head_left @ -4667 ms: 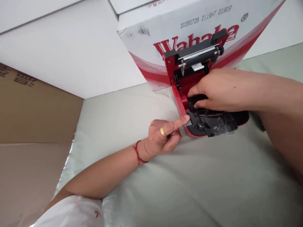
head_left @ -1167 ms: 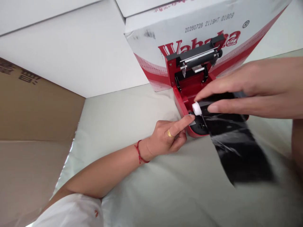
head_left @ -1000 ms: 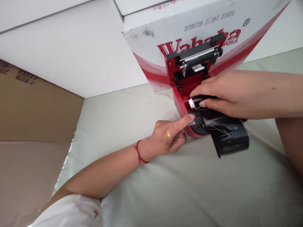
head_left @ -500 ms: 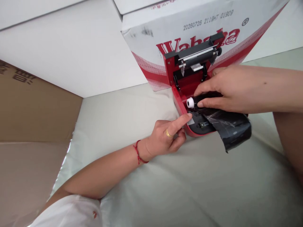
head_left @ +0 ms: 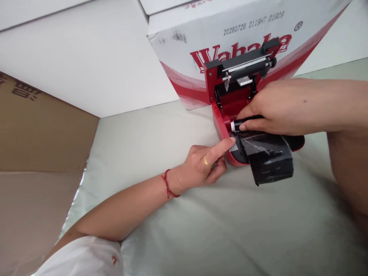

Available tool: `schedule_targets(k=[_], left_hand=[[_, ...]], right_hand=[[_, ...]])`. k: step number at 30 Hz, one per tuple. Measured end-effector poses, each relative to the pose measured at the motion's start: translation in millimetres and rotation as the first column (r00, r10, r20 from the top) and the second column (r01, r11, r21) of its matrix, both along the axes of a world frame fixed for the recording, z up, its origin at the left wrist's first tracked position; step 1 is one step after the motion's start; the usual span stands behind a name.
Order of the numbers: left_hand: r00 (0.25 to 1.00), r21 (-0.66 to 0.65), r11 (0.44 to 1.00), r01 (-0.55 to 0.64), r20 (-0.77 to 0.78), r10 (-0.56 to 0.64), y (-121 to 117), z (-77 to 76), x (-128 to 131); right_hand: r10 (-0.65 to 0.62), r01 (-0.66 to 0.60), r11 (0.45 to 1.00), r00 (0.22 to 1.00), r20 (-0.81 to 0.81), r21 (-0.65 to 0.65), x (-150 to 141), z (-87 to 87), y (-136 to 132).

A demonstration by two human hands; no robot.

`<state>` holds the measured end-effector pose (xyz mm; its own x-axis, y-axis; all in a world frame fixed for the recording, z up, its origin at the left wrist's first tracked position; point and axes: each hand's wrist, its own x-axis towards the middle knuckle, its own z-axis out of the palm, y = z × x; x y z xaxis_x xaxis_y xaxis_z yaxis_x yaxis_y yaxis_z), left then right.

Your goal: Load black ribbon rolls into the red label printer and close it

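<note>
A small red label printer (head_left: 220, 132) stands on the cloth with its lid (head_left: 241, 63) raised. My right hand (head_left: 278, 107) reaches in from the right, thumb and fingers closed around a black ribbon roll (head_left: 237, 125) with a white core end. The roll is over the printer's open bay. From it a loose flap of shiny black film hangs past the printer's front edge. My left hand (head_left: 205, 165) is at the printer's left front corner. Its index finger lies over the rim, while the other fingers are curled against the outside. My right hand hides part of the bay.
Right behind the printer stands a white and red carton (head_left: 172, 53). White panels (head_left: 71, 65) rise at the back left, and a brown cardboard box (head_left: 43, 126) is at the left. Pale green cloth (head_left: 201, 230) covers the surface, with creases in front.
The ribbon roll has turned and its white end sits closer to the printer's left wall. The film flap has swung left. The printer and its lid have shifted slightly right.
</note>
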<state>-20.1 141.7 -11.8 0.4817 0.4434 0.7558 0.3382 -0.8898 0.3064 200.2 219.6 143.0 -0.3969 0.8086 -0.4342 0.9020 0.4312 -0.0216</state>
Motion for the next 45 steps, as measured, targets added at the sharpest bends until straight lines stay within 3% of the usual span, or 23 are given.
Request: schedule_targets(k=[2, 4, 7, 12, 16, 22, 28, 32, 38, 45], left_hand=[[1.000, 0.014, 1.000, -0.007, -0.016, 0.008, 0, 0.4, -1], [0.999, 0.025, 1.000, -0.016, -0.028, 0.017, 1, 1.0, -1], [0.999, 0.028, 1.000, -0.012, -0.034, 0.013, 1, 2.0, -1], [0.999, 0.003, 1.000, -0.001, -0.045, 0.001, 1, 2.0, -2], [0.999, -0.006, 1.000, -0.009, -0.037, 0.009, 0, 0.1, -2], [1.000, 0.006, 1.000, 0.009, -0.009, -0.009, 1, -0.4, 0], [1.000, 0.006, 1.000, 0.018, -0.005, -0.018, 1, -1.5, 1], [1.000, -0.005, 1.000, 0.000, -0.020, 0.000, 0, -1.7, 0], [0.999, 0.008, 1.000, -0.011, -0.037, 0.011, 0, -0.4, -2], [1.000, 0.010, 1.000, 0.003, -0.021, -0.002, 1, -2.1, -1]], right_hand=[[0.005, -0.002, 1.000, 0.993, 0.121, -0.023, -7, 1.1, 1], [0.029, -0.026, 0.999, 0.989, 0.145, -0.026, -9, -0.4, 4], [0.027, -0.024, 0.999, 0.996, 0.083, -0.035, 4, -5.9, 13], [0.024, -0.055, 0.981, 0.986, -0.164, -0.188, 36, -11.0, 29], [0.012, -0.022, 0.998, 0.985, -0.170, -0.054, 25, -11.4, 24], [0.020, -0.032, 0.995, 0.993, 0.118, 0.099, 2, -13.3, 12], [0.003, -0.002, 1.000, 1.000, 0.031, -0.023, 10, -13.0, 16], [-0.065, 0.055, 0.996, 0.989, 0.131, 0.076, -3, -8.7, 8], [0.033, -0.050, 0.996, 0.978, 0.205, 0.077, -3, -10.0, 7], [0.023, -0.031, 0.997, 0.994, 0.111, 0.077, -4, -8.6, 9]])
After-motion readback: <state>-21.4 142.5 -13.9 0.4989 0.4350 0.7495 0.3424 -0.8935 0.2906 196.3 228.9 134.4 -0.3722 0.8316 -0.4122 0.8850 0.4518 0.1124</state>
